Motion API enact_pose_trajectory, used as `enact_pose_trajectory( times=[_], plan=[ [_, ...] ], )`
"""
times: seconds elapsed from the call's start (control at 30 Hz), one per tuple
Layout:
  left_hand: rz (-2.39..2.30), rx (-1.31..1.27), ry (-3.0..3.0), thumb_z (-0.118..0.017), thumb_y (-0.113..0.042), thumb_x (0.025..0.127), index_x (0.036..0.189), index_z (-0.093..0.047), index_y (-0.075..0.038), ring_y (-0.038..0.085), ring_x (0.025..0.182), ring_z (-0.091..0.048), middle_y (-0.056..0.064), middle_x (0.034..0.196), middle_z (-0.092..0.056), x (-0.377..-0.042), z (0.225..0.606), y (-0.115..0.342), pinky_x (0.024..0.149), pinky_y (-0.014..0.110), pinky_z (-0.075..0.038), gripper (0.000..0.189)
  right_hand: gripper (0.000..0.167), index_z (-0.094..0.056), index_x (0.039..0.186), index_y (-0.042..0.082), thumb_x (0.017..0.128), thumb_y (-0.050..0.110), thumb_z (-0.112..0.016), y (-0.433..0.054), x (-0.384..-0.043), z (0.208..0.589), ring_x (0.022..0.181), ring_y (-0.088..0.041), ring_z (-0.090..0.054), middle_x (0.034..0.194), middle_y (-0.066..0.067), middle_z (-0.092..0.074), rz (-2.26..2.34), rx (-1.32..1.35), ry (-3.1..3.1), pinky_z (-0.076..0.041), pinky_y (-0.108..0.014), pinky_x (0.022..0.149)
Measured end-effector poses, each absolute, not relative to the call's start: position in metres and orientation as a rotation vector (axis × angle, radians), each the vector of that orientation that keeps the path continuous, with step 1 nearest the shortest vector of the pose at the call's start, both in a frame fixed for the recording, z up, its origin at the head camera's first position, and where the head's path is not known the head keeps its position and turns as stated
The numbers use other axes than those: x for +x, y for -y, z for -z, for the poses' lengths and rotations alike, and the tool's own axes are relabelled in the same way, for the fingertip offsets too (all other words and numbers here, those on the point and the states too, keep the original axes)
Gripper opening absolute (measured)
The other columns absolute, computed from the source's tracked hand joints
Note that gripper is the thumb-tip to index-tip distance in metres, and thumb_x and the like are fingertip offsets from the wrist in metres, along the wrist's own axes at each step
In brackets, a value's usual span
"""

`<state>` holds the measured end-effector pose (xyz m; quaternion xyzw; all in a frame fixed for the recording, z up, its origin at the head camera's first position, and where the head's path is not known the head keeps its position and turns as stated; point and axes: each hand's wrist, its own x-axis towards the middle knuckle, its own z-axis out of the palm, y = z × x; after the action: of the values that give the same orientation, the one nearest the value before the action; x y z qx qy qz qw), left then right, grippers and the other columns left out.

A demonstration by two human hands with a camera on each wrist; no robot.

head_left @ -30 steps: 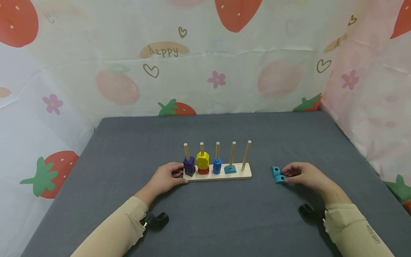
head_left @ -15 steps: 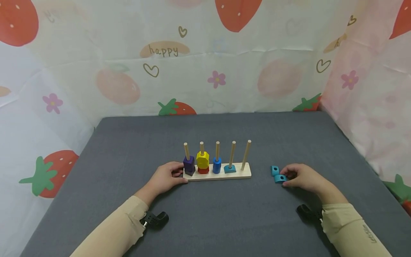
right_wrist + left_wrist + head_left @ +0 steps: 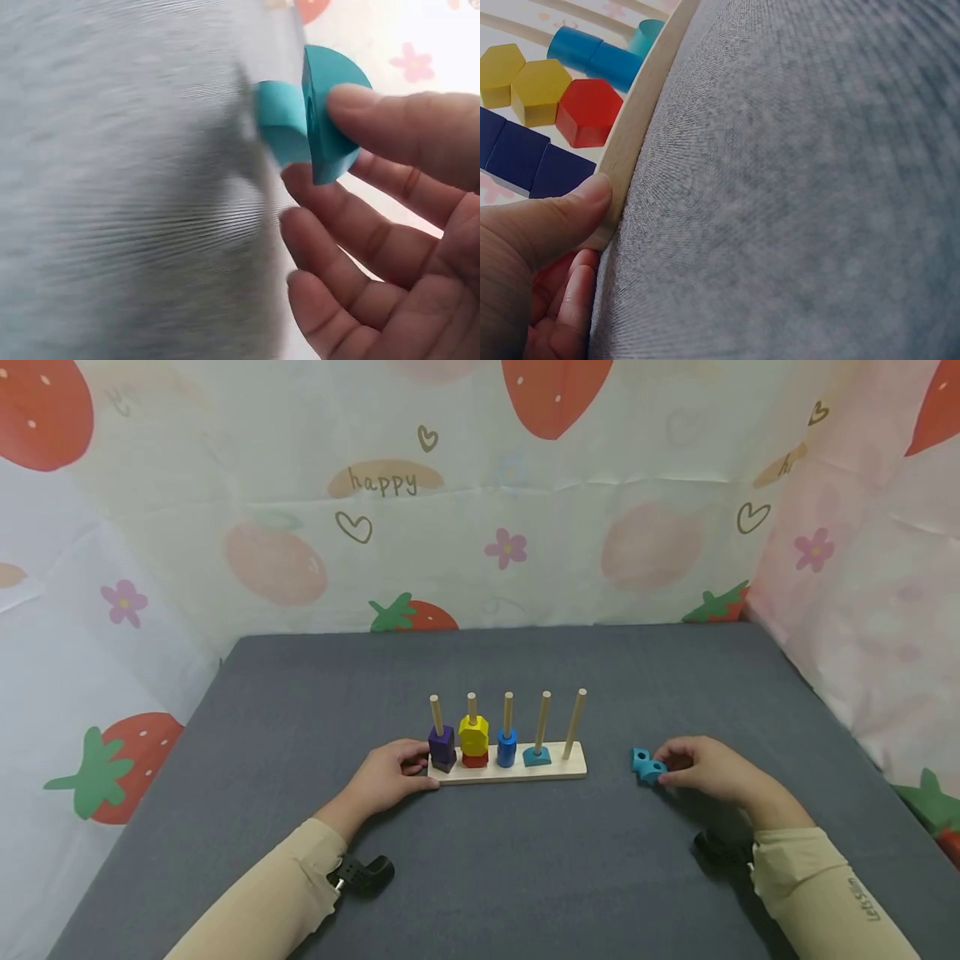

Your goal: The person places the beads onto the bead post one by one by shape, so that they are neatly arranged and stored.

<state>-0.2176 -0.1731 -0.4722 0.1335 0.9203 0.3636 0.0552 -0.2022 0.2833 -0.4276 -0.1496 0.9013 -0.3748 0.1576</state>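
My left hand (image 3: 384, 772) holds the left end of a wooden peg board (image 3: 573, 770), thumb along its front edge and fingers curled at the end. On its pegs sit purple blocks (image 3: 442, 745), yellow hexagonal blocks (image 3: 474, 737) over a red one (image 3: 475, 762), blue cylinders (image 3: 507, 748) and a teal half-round block (image 3: 537, 757). The rightmost peg (image 3: 574, 725) is bare. To the right, my right hand (image 3: 712, 770) pinches a second teal half-round block (image 3: 319, 146) between thumb and fingers, tilted. A third teal block (image 3: 640, 755) lies just behind it on the cloth.
A grey cloth (image 3: 480, 868) covers the table. Behind it and at both sides hangs a pale curtain (image 3: 570, 510) printed with strawberries and flowers. Black wrist mounts (image 3: 363, 874) stick out from both sleeves.
The right fingers have closed on the nearer teal block and tipped it up, shifting it slightly left toward the other one. The left hand and peg board stay where they were.
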Motion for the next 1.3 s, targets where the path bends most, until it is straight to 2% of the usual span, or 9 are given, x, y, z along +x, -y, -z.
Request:
enact_pose_trajectory(
  times=[0.27,0.57,0.73,1.0,1.3],
  plan=[
    [-1.117,0.406,-2.780,-0.078,-0.029,0.072,0.120,-0.060,-0.011,0.009,0.095,-0.057,0.000,0.112,-0.060,-0.219,0.473,0.173,0.085,0.030,-0.049,0.054,0.024,-0.062,0.104,0.007,0.085,0.021,-0.066,-0.271,-0.209,0.394,0.090,-0.017,-0.057,0.098,-0.007,-0.063,1.151,-0.437,-2.630,-0.048,-0.031,0.074],
    [-1.134,0.406,-2.771,-0.078,-0.029,0.072,0.120,-0.060,-0.011,0.009,0.095,-0.057,0.000,0.112,-0.060,-0.219,0.474,0.173,0.085,0.029,-0.049,0.054,0.028,-0.061,0.109,0.010,0.087,0.027,-0.063,-0.243,-0.222,0.355,0.092,-0.018,-0.060,0.101,-0.007,-0.064,1.142,-0.444,-2.817,-0.049,-0.036,0.078],
    [-1.130,0.405,-2.771,-0.078,-0.029,0.072,0.120,-0.060,-0.011,0.009,0.096,-0.057,0.000,0.112,-0.060,-0.219,0.475,0.173,0.085,0.029,-0.049,0.054,0.028,-0.060,0.111,0.011,0.087,0.026,-0.064,-0.227,-0.229,0.340,0.092,-0.016,-0.060,0.102,-0.005,-0.064,1.196,-0.466,-2.841,-0.049,-0.034,0.078],
    [-1.132,0.421,-2.772,-0.078,-0.029,0.072,0.120,-0.060,-0.012,0.009,0.095,-0.057,0.000,0.111,-0.060,-0.219,0.473,0.174,0.085,0.030,-0.049,0.053,0.028,-0.060,0.109,0.010,0.086,0.025,-0.065,-0.198,-0.237,0.330,0.089,-0.013,-0.059,0.099,-0.004,-0.063,1.324,-0.584,-2.816,-0.049,-0.030,0.076],
    [-1.122,0.410,-2.774,-0.078,-0.028,0.072,0.120,-0.060,-0.011,0.010,0.095,-0.057,0.001,0.112,-0.060,-0.218,0.472,0.174,0.085,0.030,-0.049,0.054,0.025,-0.061,0.107,0.011,0.085,0.022,-0.066,-0.170,-0.239,0.328,0.088,-0.015,-0.059,0.097,-0.003,-0.063,1.303,-0.662,-2.738,-0.050,-0.033,0.076]
  ],
)
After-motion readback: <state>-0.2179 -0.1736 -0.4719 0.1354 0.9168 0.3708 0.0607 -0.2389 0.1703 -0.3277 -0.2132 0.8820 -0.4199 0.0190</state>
